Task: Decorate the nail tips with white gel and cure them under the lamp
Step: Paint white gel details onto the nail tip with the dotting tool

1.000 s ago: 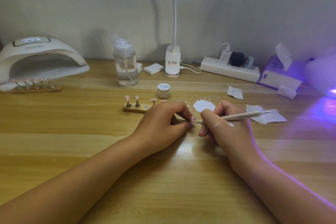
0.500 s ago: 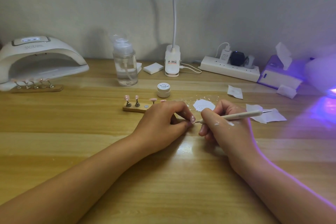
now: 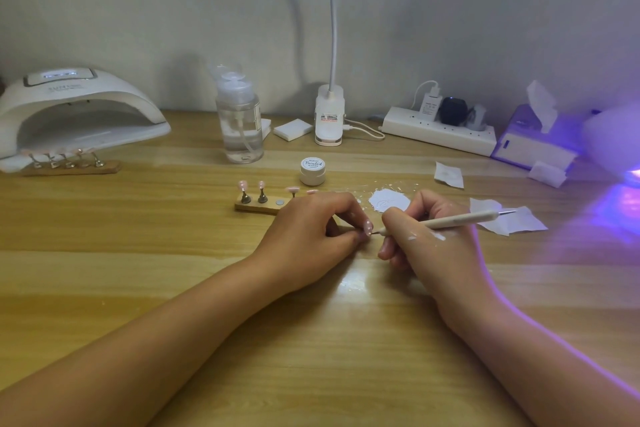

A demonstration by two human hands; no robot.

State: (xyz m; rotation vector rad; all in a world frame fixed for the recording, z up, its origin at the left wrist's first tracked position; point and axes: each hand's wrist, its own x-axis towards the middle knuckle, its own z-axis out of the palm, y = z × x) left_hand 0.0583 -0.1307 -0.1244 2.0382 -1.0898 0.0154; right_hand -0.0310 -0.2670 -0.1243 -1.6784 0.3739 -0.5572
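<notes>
findings: movement is very slight and confined to the right hand and the dotting pen it grips. the hand has rocked a touch, its index finger easing up half a second ago and settling back down since. the pen's front point has crept marginally against the pink nail tip pinched in the left hand. the view itself has drifted a hair, so items along the far edge of the worktop sit a shade higher in frame.
</notes>
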